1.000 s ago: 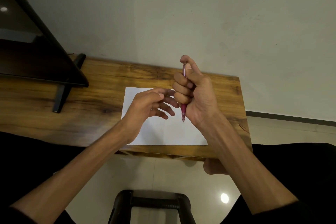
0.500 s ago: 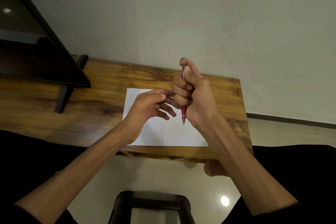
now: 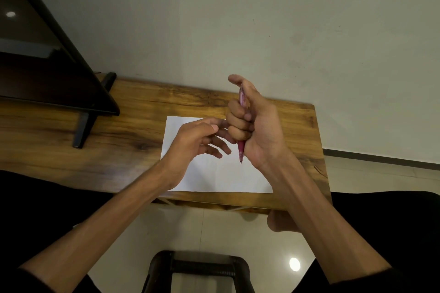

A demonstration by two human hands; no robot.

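Note:
My right hand (image 3: 256, 123) grips a pink pen (image 3: 241, 151) in a fist, upright, tip pointing down above a white sheet of paper (image 3: 221, 176). The thumb lies over the pen's top end. My left hand (image 3: 197, 140) hovers just left of the right fist with its fingers loosely spread, fingertips touching or nearly touching the right knuckles; it holds nothing. The paper lies flat on the wooden table (image 3: 133, 135) near its front edge.
A dark flat screen on a black stand (image 3: 82, 131) fills the left of the table. A pale wall rises behind. Below the table edge are a tiled floor, a bare foot (image 3: 281, 221) and a black stool frame (image 3: 197, 269).
My right thumb has lifted slightly off the pen's top, and the index finger has curled down round the barrel. Both hands stay in about the same place.

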